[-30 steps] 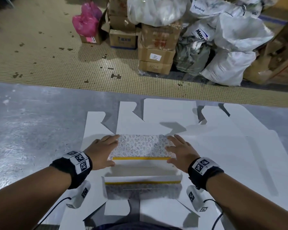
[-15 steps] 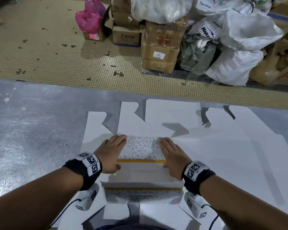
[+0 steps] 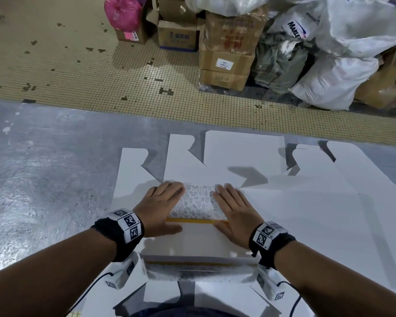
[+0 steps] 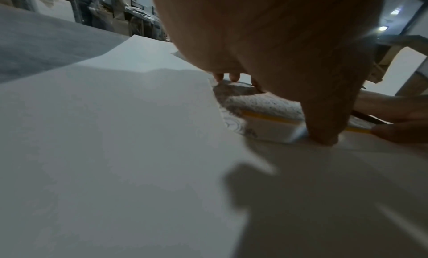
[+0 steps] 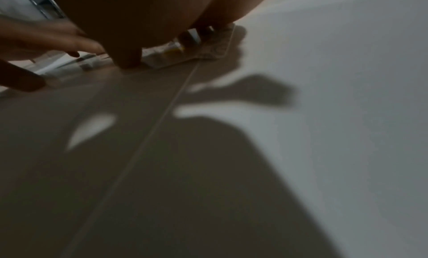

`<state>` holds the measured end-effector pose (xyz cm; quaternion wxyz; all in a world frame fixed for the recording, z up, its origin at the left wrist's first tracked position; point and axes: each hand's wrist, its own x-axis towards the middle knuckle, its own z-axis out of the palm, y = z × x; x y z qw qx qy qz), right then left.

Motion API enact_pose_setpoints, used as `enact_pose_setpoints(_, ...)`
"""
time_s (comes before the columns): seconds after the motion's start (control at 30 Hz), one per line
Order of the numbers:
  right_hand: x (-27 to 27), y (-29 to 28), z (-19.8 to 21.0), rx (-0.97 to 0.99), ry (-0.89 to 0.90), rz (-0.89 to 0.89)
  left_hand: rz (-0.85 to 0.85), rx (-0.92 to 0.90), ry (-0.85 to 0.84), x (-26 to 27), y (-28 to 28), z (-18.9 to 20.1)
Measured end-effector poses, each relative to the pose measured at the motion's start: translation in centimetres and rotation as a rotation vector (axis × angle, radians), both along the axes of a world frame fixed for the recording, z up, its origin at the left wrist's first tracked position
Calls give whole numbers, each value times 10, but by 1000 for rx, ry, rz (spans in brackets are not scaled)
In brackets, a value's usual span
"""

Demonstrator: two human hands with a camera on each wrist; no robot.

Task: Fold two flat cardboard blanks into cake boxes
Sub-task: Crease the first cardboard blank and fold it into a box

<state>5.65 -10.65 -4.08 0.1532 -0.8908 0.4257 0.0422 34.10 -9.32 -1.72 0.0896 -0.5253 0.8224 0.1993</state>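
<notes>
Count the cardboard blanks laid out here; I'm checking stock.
2: one blank in the centre, its patterned flap folded down; the other blank flat on its right. Others may lie hidden underneath.

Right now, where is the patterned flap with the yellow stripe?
In the head view the patterned flap lies folded flat at the centre of the near blank, pressed between the left hand and right hand.

Cardboard cartons [image 3: 225, 42], white sacks [image 3: 334, 81] and a pink bag [image 3: 122, 13] are seen piled on the tiled floor [image 3: 66, 72].
</notes>
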Motion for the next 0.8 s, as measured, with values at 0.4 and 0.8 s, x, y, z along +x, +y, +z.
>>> enact_pose_setpoints(0.4, 12, -6, -9, -44, -45, 48, -62, -45, -12, -2, -4, -11)
enact_pose_setpoints(0.8, 19, -4, -15, -69, -19, 77, -100, -79, 52, -12, -3, -12)
